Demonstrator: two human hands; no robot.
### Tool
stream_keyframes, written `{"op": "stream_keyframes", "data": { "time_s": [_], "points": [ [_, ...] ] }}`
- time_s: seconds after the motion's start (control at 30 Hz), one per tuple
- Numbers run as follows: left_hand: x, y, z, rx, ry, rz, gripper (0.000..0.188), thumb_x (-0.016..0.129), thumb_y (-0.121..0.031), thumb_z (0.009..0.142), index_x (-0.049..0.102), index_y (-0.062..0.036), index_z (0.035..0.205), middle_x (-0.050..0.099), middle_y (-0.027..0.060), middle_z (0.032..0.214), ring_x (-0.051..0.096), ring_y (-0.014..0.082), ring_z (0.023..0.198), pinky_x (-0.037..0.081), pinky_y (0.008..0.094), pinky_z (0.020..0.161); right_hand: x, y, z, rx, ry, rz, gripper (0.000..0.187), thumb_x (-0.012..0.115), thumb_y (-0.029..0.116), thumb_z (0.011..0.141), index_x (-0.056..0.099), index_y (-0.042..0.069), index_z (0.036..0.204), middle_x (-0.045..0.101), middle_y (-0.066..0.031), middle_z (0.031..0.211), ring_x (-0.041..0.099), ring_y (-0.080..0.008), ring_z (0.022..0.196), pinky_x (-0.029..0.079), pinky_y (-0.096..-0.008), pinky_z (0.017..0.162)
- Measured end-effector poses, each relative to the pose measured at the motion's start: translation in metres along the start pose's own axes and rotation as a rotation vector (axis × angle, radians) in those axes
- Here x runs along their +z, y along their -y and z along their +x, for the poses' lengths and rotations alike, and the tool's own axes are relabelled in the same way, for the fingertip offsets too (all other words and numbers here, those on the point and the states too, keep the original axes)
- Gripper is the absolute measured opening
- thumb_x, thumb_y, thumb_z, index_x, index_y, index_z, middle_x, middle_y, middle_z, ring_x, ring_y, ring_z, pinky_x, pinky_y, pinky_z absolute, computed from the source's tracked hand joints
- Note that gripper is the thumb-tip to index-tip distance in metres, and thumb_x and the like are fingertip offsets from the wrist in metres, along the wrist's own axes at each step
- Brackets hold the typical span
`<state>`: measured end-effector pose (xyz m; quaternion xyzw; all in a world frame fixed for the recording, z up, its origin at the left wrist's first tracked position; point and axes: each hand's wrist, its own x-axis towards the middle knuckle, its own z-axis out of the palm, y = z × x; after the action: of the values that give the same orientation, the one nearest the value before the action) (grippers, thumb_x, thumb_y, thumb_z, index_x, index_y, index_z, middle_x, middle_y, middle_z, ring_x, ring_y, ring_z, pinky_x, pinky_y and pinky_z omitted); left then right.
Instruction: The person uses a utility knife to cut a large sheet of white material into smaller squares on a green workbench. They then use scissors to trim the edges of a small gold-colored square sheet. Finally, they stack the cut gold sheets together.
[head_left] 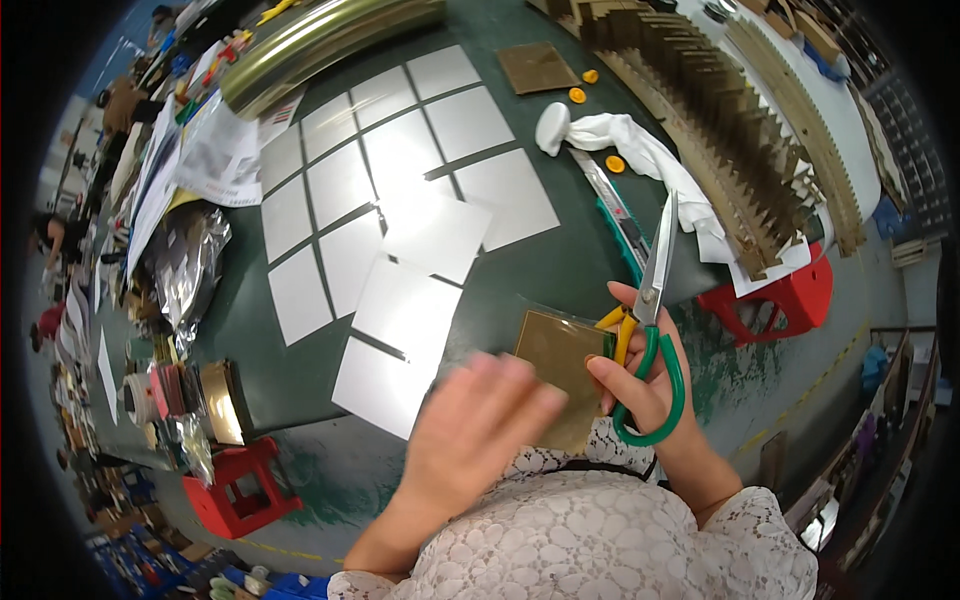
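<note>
My right hand (652, 385) is closed around a pair of green-handled scissors (652, 290), blades pointing up and away from me. A yellow-handled tool (622, 335) is also in that hand, its working end hidden. Between my hands, a brownish-gold square sheet (555, 365) reaches past the table's near edge, its right side by my right fingers and thumb. Motion blurs my left hand (490, 415), which hovers near the sheet's left side with its fingers stretched out; nothing shows in them. White square cards (405, 305) overlap in a column just beyond it.
More white cards (340, 185) lie in rows on the green table (500, 290). To the right are a teal utility knife (622, 235), a white cloth (650, 150) and small yellow caps (614, 164). A gold film roll (320, 50) lies at the back; red stools (240, 490) stand beside the table.
</note>
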<state>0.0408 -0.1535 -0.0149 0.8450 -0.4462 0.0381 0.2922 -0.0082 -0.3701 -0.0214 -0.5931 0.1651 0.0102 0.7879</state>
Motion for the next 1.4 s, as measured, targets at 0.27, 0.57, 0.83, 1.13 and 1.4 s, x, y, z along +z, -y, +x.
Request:
{"op": "stream_keyframes", "data": {
  "time_s": [0.27, 0.57, 0.83, 1.13, 1.4],
  "points": [
    [0.009, 0.004, -0.004, -0.814, 0.082, -1.488, 0.038, 0.056, -0.006, 0.094, 0.048, 0.0056, 0.13, 0.062, 0.0119, 0.117, 0.061, 0.0133, 0.099, 0.048, 0.0261, 0.086, -0.01, 0.004, 0.003, -0.019, 0.166, -0.153, 0.05, 0.065, -0.001, 0.088, 0.045, 0.006, 0.134, 0.053, -0.0013, 0.103, 0.053, -0.0069, 0.085, 0.044, -0.0205, 0.078],
    [0.022, 0.013, 0.041, -0.881, -0.533, -1.245, 0.031, 0.059, -0.009, 0.095, 0.056, 0.0035, 0.123, 0.066, 0.0024, 0.1, 0.055, 0.0018, 0.082, 0.043, 0.0175, 0.075, -0.051, -0.02, -0.028, 0.198, 0.289, -0.104, 0.086, 0.085, 0.04, 0.069, 0.042, 0.004, 0.135, 0.054, -0.0044, 0.101, 0.048, -0.0076, 0.08, 0.04, -0.0201, 0.073],
    [0.033, 0.013, 0.035, -0.853, -0.495, -1.137, 0.032, 0.056, -0.009, 0.096, 0.053, 0.004, 0.125, 0.065, 0.0067, 0.109, 0.06, 0.0077, 0.095, 0.046, 0.0222, 0.085, -0.043, -0.038, -0.041, 0.245, 0.339, -0.083, 0.078, 0.084, 0.03, 0.072, 0.044, 0.005, 0.134, 0.051, -0.0015, 0.097, 0.046, -0.0077, 0.079, 0.039, -0.0224, 0.074],
    [0.033, 0.01, 0.033, -0.827, -0.48, -1.178, 0.029, 0.056, -0.008, 0.096, 0.054, 0.004, 0.122, 0.066, 0.003, 0.1, 0.057, 0.0028, 0.084, 0.043, 0.0181, 0.076, -0.037, -0.032, -0.04, 0.207, 0.342, -0.133, 0.073, 0.083, 0.025, 0.074, 0.046, 0.006, 0.133, 0.05, -0.0004, 0.095, 0.045, -0.0081, 0.08, 0.039, -0.0236, 0.074],
    [0.037, 0.01, 0.032, -0.816, -0.475, -1.178, 0.028, 0.056, -0.007, 0.096, 0.054, 0.0039, 0.122, 0.066, 0.0024, 0.099, 0.057, 0.0022, 0.082, 0.043, 0.0174, 0.075, -0.038, -0.031, -0.041, 0.186, 0.334, -0.173, 0.072, 0.084, 0.025, 0.074, 0.046, 0.005, 0.133, 0.049, 0.0007, 0.094, 0.044, -0.0061, 0.075, 0.038, -0.0215, 0.069]
  ]
}}
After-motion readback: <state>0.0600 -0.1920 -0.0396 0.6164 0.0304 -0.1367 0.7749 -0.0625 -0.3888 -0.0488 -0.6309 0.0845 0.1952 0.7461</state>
